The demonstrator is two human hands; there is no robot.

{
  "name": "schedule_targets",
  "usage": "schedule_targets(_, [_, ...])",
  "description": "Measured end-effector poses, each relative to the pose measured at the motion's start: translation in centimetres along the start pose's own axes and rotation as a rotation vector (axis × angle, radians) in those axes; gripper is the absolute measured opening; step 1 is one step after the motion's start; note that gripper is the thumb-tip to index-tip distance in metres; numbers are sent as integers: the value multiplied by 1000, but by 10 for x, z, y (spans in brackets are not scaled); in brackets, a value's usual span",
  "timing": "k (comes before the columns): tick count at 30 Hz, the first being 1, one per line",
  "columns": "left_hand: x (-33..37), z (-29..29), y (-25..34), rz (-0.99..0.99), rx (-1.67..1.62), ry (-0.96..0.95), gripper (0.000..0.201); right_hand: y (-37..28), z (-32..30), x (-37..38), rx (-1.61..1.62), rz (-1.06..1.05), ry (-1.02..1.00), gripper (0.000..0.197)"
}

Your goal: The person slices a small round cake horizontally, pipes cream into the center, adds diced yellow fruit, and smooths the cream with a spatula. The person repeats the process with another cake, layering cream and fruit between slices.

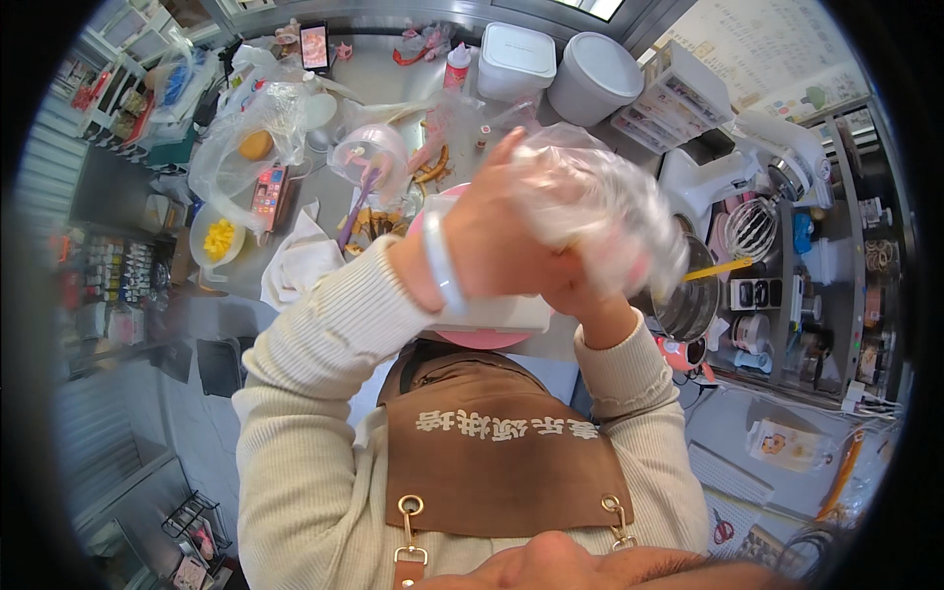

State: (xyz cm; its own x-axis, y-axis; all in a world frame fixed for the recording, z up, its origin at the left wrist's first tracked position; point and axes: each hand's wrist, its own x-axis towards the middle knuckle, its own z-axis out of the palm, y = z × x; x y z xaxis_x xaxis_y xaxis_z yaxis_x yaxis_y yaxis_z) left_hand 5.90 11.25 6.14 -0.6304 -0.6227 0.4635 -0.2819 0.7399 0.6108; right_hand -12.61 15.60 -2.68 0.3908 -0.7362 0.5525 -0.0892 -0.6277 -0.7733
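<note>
A crinkled clear plastic bag (602,187), smeared by motion, is held up in front of me over the bench. Something pinkish shows through its lower part, too blurred to name. My left hand (484,231), with a pale bangle at the wrist, reaches across and closes on the bag's left side. Mostly behind it, my right hand (593,293) grips the bag from below; its fingers are partly hidden. Beneath both hands lies a white board (526,317) on a round pink base (480,341), largely covered by my arms.
Left are a bowl of yellow cubes (218,239), a white cloth (295,258), a pink-tinted cup (369,157) and a purple spatula (358,208). White tubs (595,79) stand at the back. On the right are a steel bowl (685,313), a yellow-handled tool (718,268) and a stand mixer (777,157).
</note>
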Motion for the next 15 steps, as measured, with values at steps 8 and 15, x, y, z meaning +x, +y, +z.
schedule_targets(8, [3, 41, 24, 129, -368, 311, 33, 20, 5, -28, -11, 212, -36, 55])
schedule_targets(15, [-66, 24, -17, -137, 19, 200, 36, 9, -6, -39, 307, 380, 566, 42])
